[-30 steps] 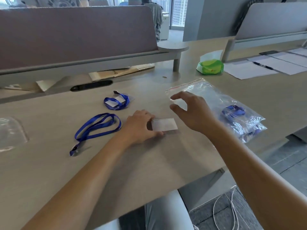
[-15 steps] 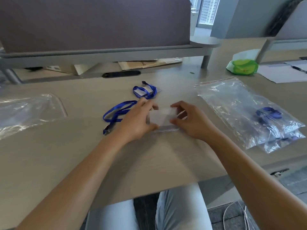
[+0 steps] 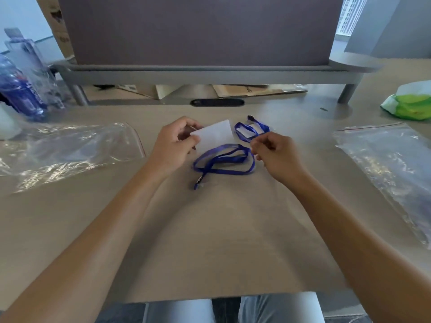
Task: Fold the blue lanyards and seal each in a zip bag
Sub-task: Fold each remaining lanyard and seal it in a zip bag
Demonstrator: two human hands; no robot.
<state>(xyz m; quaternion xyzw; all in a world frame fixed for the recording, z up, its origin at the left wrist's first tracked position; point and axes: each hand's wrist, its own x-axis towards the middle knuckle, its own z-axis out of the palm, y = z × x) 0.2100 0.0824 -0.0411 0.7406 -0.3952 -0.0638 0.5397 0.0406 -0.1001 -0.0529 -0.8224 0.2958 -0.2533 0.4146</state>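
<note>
A small zip bag (image 3: 213, 134) is pinched by its left edge in the left hand (image 3: 173, 145), raised above the worktop (image 3: 210, 241). The right hand (image 3: 276, 155) is curled with fingertips pressed together, apparently on nothing. An unfolded blue lanyard (image 3: 224, 160) lies between the hands; a folded one (image 3: 250, 130) lies just beyond. Bagging seems under preparation: next, the loose lanyard must be gathered and folded.

A light tan wooden desk (image 3: 210, 241) holds a loose blue fabric lanyard (image 3: 224, 162), a smaller folded blue lanyard (image 3: 251, 130) behind it, crinkled clear plastic zip bags at left (image 3: 67, 150) and right (image 3: 384, 157), and a green-and-white tissue pack (image 3: 410, 103) at far right.
</note>
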